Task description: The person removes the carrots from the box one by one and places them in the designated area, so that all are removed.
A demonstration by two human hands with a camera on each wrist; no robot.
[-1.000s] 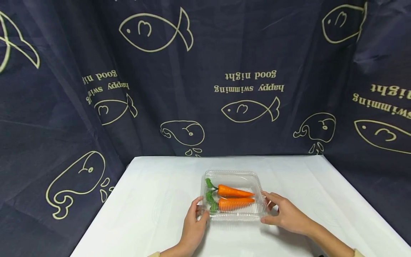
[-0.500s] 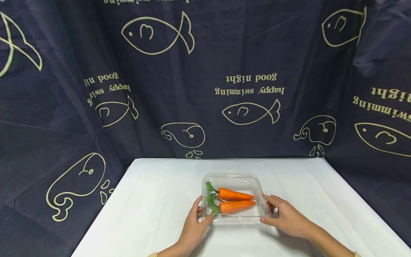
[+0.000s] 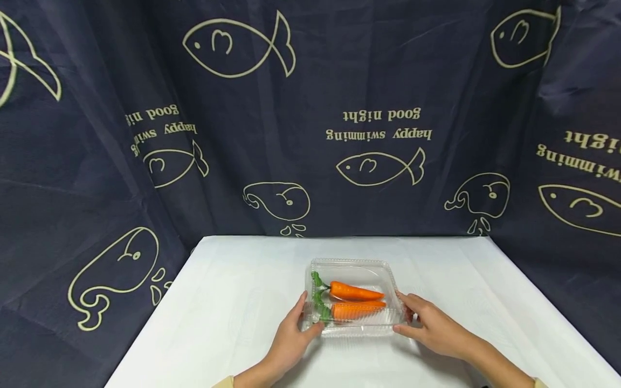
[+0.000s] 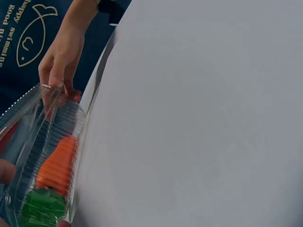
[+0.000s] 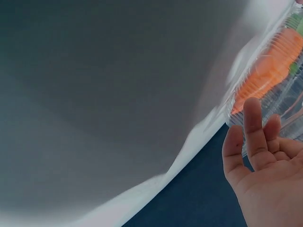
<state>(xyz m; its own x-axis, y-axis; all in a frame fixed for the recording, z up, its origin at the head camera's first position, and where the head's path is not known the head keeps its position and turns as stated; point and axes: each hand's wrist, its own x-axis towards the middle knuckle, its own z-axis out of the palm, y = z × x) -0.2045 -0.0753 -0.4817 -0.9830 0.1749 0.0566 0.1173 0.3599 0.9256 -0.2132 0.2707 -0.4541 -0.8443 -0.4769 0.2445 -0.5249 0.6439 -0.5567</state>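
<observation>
Fingers of left hand (image 3: 290, 340) and right hand (image 3: 434, 325) grip the container (image 3: 359, 330) of 2 carrots (image 3: 356, 291); steadying seems underway; next, likely even pressure.

Carrots (image 3: 356, 291) are orange with green tops (image 3: 316, 279); the navy curtain (image 3: 310, 108) bears cream fish (image 3: 380, 168).

White table (image 3: 242, 291) brightly lit here in head view, soft shadow thrown at five o'clock below the right hand (image 3: 432, 325), glints caught on the clear container (image 3: 359, 330), left wrist view greyed, right wrist view dimmed, darkest toward eleven.
</observation>
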